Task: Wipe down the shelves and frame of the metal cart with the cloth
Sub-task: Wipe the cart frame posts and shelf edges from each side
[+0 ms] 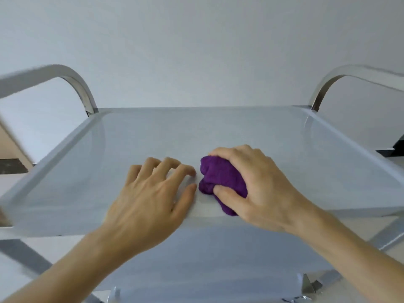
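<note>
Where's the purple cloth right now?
In the head view, the purple cloth lies bunched under the right hand on the cart's top shelf, near its front edge, just right of the left hand.

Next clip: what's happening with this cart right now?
A person is wiping the top shelf of a metal cart. The right hand grips a bunched purple cloth and presses it onto the shelf near its front edge. The left hand rests beside it on the shelf, fingers spread, close to the cloth but apparently not touching it. A lower shelf shows beneath, with no hand or cloth on it.
</note>
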A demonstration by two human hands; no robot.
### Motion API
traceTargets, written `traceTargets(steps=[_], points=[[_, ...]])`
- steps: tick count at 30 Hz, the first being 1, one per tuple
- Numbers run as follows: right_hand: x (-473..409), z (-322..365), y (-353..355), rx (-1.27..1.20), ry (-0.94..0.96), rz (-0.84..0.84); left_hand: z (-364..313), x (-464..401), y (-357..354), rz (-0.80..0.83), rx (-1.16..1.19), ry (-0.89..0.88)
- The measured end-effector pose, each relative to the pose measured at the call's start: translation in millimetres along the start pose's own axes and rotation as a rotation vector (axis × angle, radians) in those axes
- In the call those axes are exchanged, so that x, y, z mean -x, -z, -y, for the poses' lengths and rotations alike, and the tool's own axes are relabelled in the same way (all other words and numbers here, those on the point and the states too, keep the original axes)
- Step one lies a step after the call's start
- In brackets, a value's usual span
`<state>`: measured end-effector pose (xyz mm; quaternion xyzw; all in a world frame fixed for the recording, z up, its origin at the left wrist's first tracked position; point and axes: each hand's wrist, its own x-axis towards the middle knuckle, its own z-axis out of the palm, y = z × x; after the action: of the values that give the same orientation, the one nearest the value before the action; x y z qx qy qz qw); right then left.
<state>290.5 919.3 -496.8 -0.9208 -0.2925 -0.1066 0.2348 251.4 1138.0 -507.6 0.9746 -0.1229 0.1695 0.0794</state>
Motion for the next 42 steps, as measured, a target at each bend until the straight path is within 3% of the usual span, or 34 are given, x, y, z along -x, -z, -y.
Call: traceTargets(steps=[25,42], points=[[-211.7,-124.8,-25.3,0.041,0.022,0.044,74.8,-205.1,-63.1,0.023,-0.058,0.139],[-333.2,-164.8,-57.3,0.042,0.024,0.027,154.0,-310.8,-93.8,0.009,-0.066,0.097]])
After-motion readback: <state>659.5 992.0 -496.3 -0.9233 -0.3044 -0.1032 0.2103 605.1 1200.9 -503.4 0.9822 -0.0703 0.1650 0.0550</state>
